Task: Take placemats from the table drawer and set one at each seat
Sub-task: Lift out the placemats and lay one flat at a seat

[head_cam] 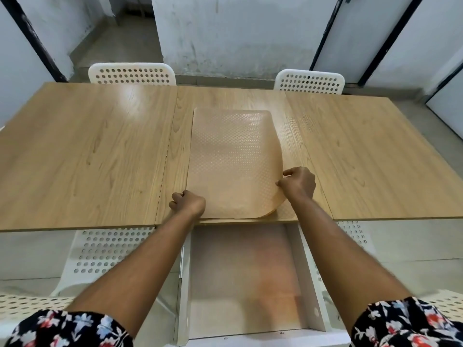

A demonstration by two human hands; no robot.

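Observation:
A stack of translucent peach placemats (230,159) with a dotted texture lies on the middle leaf of the wooden table (87,151). My left hand (188,202) is closed on the stack's near left corner. My right hand (298,184) pinches the right edge of the top placemat and lifts it, so its near right corner curls up off the mat beneath. Below the table edge, the white drawer (309,271) stands pulled open between my forearms; its floor looks pale and blurred.
Two white perforated chairs stand at the far side, one at the left (132,73) and one at the right (309,82). Another white perforated chair (100,249) is tucked under the near left edge, and one shows partly at the near right (355,234).

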